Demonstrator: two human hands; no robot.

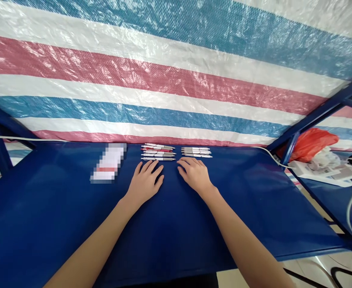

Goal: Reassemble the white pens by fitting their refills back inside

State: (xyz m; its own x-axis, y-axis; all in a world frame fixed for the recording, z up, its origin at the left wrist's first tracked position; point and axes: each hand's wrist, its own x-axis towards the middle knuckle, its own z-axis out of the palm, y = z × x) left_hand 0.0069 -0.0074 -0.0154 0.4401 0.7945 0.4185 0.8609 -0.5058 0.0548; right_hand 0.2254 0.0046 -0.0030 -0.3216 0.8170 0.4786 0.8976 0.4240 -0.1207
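**Two bare hands resting flat on a blue counter, just short of two rows of pens**

The fingers (148,167) of the left hand (145,183) are lying loosely spread and flat on the blue counter (59,216), holding nothing. Their tips are sitting just beside, perhaps touching, the nearest pen of the left group of pens (158,153), which is lying at 12 o'clock from that hand. The right hand (195,173) is resting palm down in the same way, its fingers (188,163) slightly spread and gripping nothing, with the right group of pens (196,152) at 12 o'clock, just beyond the fingertips.

Both groups are made of white and grey pens lying side by side, each pen running left to right; the left group is showing some red parts. The two groups are sitting near each other with a small gap between.

At 10 o'clock from the left hand a blurred white and red packet (109,163) is lying on the counter. A striped plastic sheet (176,72) in red, white and blue is hanging behind the counter. At 2 o'clock from the right hand, well apart, an orange bag (311,143) is sitting on a neighbouring surface.
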